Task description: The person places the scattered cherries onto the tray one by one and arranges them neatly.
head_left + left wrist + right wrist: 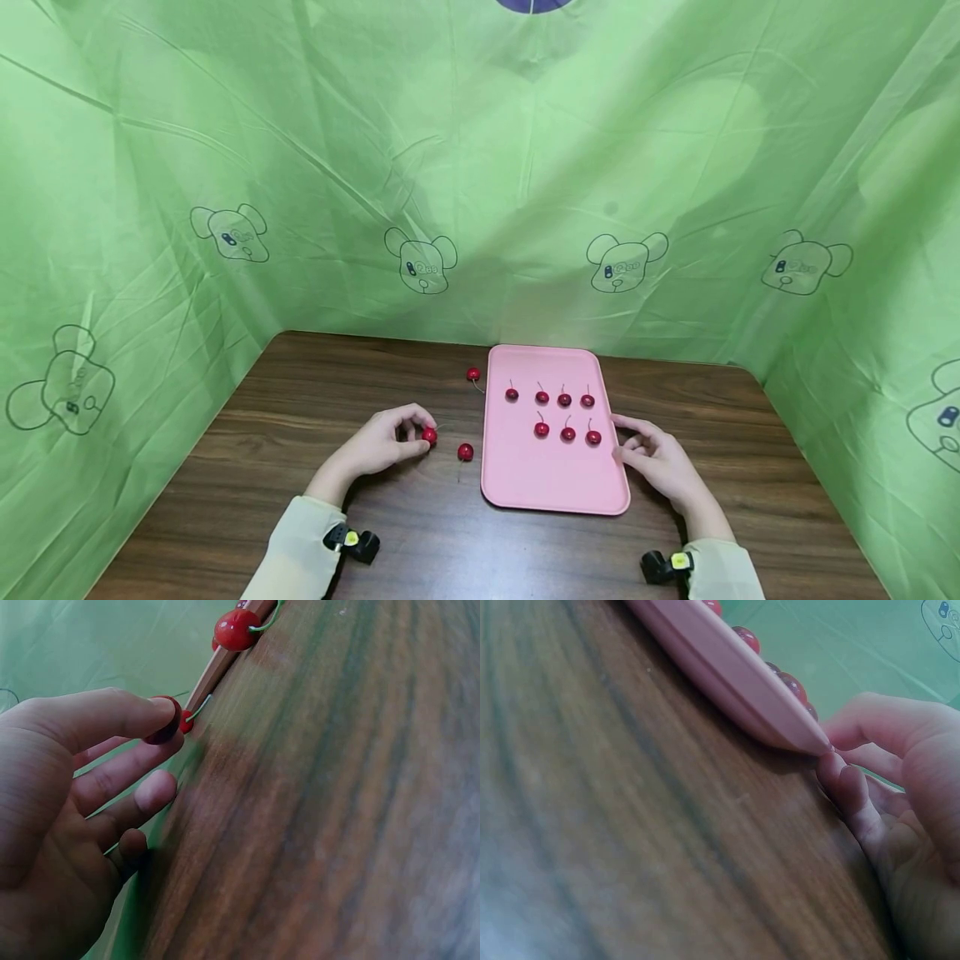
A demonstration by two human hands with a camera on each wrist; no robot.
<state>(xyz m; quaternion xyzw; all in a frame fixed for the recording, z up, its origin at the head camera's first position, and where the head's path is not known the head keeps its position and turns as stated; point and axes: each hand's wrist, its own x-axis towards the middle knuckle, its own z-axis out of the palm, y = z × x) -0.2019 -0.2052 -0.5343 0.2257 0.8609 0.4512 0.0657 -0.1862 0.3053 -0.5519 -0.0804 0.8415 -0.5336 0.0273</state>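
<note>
My left hand (386, 442) pinches a red cherry (429, 435) between thumb and fingertips, just above the dark wood table left of the pink tray (555, 487). In the left wrist view the thumb covers part of this held cherry (171, 727), while the other fingers are loosely bent. On the table, a loose cherry (465, 452) lies between that hand and the tray. My right hand (660, 462) holds the tray's right edge, thumb and fingers at the rim. Several stemmed cherries (567, 434) sit on the tray in two rows.
Another loose cherry (473, 374) lies beside the tray's upper left side, its stem pointing toward the rim. Green cloth (525, 283) printed with bear heads hangs behind and at both sides of the wooden table (337, 375).
</note>
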